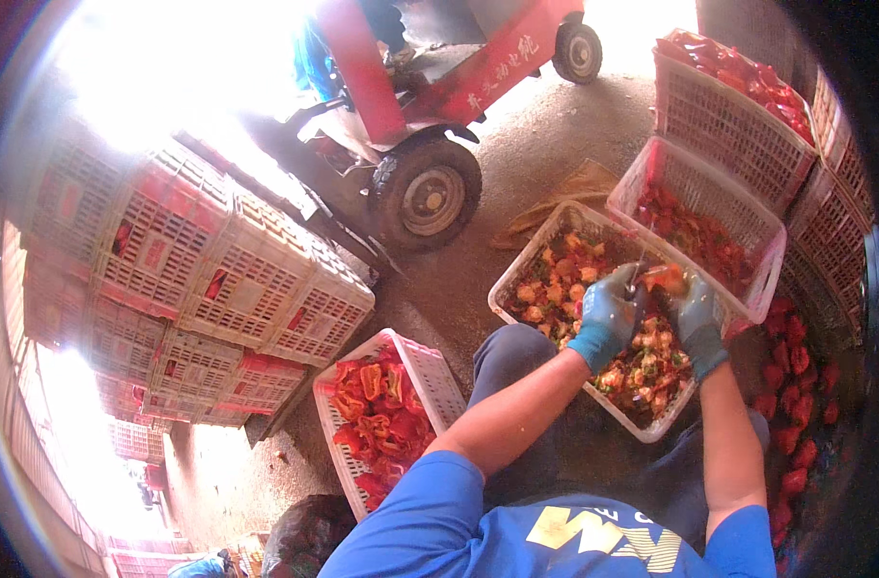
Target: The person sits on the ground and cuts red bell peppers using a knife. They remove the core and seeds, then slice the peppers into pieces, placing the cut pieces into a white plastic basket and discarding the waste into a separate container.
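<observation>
My left hand (pixel 604 312), in a blue-grey work glove, is closed around a thin metal tool (pixel 636 271), perhaps a knife. A red pepper (pixel 663 278) is gripped in my gloved right hand (pixel 699 315), close beside the left fingers; motion blurs it. Both hands are over a white plastic crate (pixel 498 298) between my knees. It holds many cut pepper cores (pixel 555 289) with pale seeds and green stem bits. Touching its far right side is a second white crate (pixel 761 242) with red pepper scraps and whole peppers low inside.
Halved red peppers (pixel 374 412) fill a tilted crate (pixel 430 368) by my left knee. Whole red peppers (pixel 793 368) lie at my right. Crates are stacked at left (pixel 244 289) and far right (pixel 735 108). A red forklift (pixel 446 94) stands ahead, with a person aboard.
</observation>
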The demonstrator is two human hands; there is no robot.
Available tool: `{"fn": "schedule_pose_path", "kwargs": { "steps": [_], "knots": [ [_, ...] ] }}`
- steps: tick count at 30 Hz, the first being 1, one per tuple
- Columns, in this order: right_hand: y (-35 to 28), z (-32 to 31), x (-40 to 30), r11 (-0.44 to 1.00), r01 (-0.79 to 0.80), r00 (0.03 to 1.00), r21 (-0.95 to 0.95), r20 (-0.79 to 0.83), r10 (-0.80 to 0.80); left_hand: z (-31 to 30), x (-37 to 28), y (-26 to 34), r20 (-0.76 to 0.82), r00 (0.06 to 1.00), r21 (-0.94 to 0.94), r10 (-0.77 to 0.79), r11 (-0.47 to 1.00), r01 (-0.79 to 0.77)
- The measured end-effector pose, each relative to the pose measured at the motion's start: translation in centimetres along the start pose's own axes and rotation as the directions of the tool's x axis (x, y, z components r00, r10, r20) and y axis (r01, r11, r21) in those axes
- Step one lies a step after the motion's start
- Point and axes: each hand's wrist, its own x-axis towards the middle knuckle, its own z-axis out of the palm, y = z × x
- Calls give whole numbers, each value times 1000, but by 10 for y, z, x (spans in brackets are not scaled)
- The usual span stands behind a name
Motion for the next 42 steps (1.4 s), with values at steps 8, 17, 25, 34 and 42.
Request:
{"fn": "schedule_pose_path", "kwargs": {
  "steps": [8, 17, 25, 34, 42],
  "knots": [
    [32, 20, 12, 905, -69, 997, 419, 54, 52, -7, -13, 8, -8, 1000, 36, 10, 999, -10],
    [6, -6, -4, 997, 20, 995, -75, 98, -13, -2, -11, -30, 180, 932, -450, -313, 817, 361],
    [-11, -15, -6, 883, 127, 953, -451, 302, 17, -4, -25, -16, 100, 994, 206, -33, 978, 12],
    [3, -25, -10, 888, 444, 870, -125, 299, -393, -20, 0, -24, 228, 895, -754, -383, 511, 411],
    [-24, -28, -17, 893, 134, 933, 431, 249, -260, -49, 8, -13, 278, 865, -640, -417, 591, 491]
  ]
}}
